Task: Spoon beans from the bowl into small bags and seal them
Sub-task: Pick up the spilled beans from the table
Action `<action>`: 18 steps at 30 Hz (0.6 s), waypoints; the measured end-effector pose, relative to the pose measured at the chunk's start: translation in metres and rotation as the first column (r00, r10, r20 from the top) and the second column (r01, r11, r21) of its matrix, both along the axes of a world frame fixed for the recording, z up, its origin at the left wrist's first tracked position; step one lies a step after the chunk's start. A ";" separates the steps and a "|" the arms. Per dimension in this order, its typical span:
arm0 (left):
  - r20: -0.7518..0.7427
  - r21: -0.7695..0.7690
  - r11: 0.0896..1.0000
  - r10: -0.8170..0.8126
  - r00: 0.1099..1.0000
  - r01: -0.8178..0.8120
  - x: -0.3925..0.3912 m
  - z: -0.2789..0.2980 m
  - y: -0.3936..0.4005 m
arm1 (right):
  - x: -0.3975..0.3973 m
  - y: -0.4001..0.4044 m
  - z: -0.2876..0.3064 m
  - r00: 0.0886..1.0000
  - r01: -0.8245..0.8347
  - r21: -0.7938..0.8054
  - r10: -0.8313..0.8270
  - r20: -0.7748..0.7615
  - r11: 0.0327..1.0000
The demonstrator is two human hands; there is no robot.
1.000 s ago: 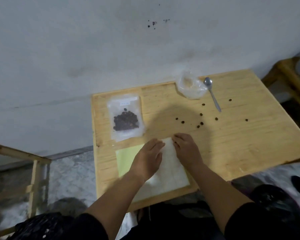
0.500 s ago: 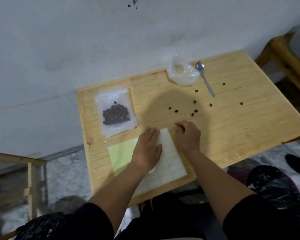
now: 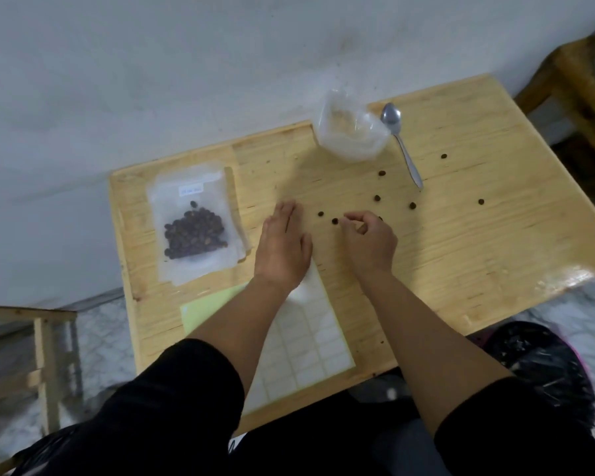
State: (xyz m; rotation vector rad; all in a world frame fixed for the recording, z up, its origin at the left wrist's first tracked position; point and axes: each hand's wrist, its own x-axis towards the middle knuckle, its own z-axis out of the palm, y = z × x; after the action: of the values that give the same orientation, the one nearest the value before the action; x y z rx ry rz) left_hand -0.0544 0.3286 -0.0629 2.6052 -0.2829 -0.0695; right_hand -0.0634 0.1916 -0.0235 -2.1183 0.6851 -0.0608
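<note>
Left hand (image 3: pixel 282 245) lay flat, fingers straight; right hand (image 3: pixel 368 240) curled, pinching near loose dark round beans (image 3: pixel 334 220) beside clear crinkled plastic bowl (image 3: pixel 349 132); what it pinched, unclear. Risk: beans nudged, rolling off pale wooden tabletop (image 3: pixel 478 235).

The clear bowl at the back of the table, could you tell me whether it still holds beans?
Empty, it seems: the clear bowl shows no dark beans inside, only the table through its walls.

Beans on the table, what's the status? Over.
Left hand flat, right hand pinching near loose beans. Filled bag lies left. Spoon idle.
</note>
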 end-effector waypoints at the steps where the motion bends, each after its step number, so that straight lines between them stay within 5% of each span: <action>1: 0.020 -0.022 1.000 0.015 1.000 -0.014 0.001 -0.001 -0.001 | 0.000 0.000 -0.002 1.000 -0.021 -0.020 0.021 0.006 1.000; 13: 0.070 -0.024 0.998 0.056 0.996 -0.054 -0.003 -0.001 -0.003 | 0.010 0.004 -0.016 0.986 -0.166 -0.223 0.159 -0.046 0.961; 15: 0.067 -0.014 0.998 0.056 0.996 -0.055 -0.003 0.000 -0.004 | 0.012 0.004 -0.013 0.988 -0.157 -0.139 0.156 -0.019 0.978; 18: 0.069 -0.002 0.998 0.065 0.996 -0.065 -0.002 0.000 -0.004 | 0.016 0.002 -0.007 0.999 -0.026 0.207 0.015 0.052 0.978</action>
State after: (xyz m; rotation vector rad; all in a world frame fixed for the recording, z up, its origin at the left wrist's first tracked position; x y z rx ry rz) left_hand -0.0568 0.3243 -0.0629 2.6177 -0.2224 0.0430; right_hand -0.0470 0.1935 -0.0300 -1.9164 0.6123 -0.0295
